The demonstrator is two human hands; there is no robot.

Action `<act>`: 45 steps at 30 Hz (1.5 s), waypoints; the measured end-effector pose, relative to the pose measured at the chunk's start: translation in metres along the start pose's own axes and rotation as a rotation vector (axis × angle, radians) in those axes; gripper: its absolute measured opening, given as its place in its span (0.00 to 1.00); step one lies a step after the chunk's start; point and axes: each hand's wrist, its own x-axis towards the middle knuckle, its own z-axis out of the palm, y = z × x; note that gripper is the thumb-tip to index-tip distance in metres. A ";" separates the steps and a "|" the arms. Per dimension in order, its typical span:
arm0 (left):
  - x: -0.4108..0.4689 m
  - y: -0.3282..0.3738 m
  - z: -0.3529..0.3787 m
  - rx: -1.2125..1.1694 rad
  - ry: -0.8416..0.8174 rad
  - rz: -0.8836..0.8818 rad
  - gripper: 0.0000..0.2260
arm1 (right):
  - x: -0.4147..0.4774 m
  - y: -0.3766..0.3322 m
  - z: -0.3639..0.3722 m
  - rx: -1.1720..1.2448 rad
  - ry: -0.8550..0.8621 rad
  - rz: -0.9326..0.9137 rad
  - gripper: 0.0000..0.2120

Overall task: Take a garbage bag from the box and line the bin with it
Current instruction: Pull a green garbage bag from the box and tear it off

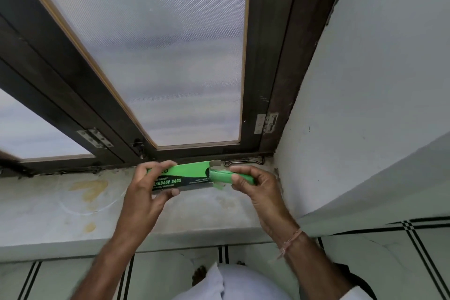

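Green and black card forms the garbage bag box point(181, 176), a long carton held horizontally just above the stained stone window sill point(60, 204), close to the dark window frame point(265, 61). White lettering on the black lower band reads "GARBAGE BAGS", with the first letter partly covered by a finger.

Left hand point(146, 192): closed around the left end of the box. The fingers wrap over the top edge and the thumb presses against the lower front face. The grip is firm and the hand holds nothing else.

Right hand point(255, 185): closed in a pinch on the roll of garbage bags point(224, 176), a green cylinder. The thumb and fingertips clamp the roll near its outer end. A thin thread band point(291, 241) circles the right wrist.

Position of the roll: it lies partly inside the box and partly outside, protruding from the open right end. The end flap point(214, 162) of the box stands folded outward above the opening. The roll is in line with the long axis of the box.

Surroundings: frosted glass panes point(155, 39) fill the window frame behind the box. Two metal hinges point(266, 123) are fixed to the frame, and a metal stay hook point(244, 161) lies along the sill behind the right hand. A pale painted wall point(377, 68) meets the sill at the right. Tiled floor point(379, 258) with dark double lines shows below the sill edge. A white rounded object point(243, 282) sits at the bottom centre of the view; whether it is the bin cannot be determined.
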 end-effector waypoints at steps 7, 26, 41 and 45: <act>-0.011 -0.037 0.044 0.288 -0.052 -0.110 0.26 | -0.021 -0.012 -0.015 0.026 0.161 -0.064 0.09; -0.029 0.060 0.054 -1.296 -0.071 -0.649 0.15 | -0.049 -0.016 0.039 -0.136 -0.013 0.075 0.07; -0.043 0.042 0.024 -1.410 -0.298 -0.840 0.23 | -0.053 -0.029 0.079 0.313 0.260 0.310 0.09; -0.049 0.034 0.012 -1.386 -0.390 -0.766 0.21 | -0.068 -0.026 0.091 -0.064 0.001 0.177 0.22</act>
